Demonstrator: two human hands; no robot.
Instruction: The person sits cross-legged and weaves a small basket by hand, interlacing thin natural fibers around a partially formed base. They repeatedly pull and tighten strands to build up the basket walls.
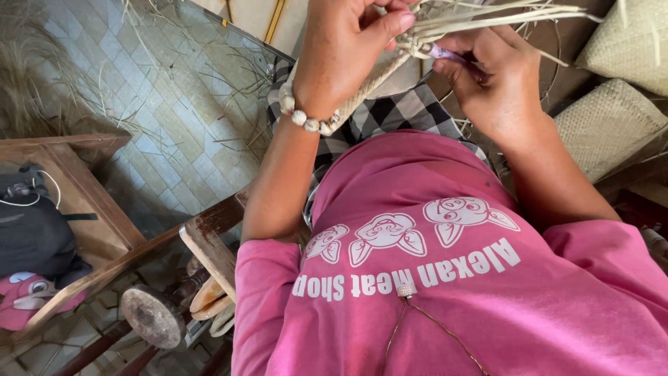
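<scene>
My left hand (341,49) grips a plaited cord of pale straw strips (379,76) near the top of the view; a bead bracelet (303,115) circles that wrist. My right hand (490,76) pinches the same straw bundle just to the right, with a small purple object (445,53) between its fingers. Loose ends of the straw strips (501,17) fan out to the upper right. Both hands work over my lap, which is covered by a black-and-white checked cloth (390,115) and a pink shirt (431,278).
Woven straw mats or baskets (612,118) lie at the right. A wooden bench frame (104,216) holds a dark bag (35,237) at the left. Loose straw is scattered over the tiled floor (160,104). A round wooden stool end (153,317) sits below.
</scene>
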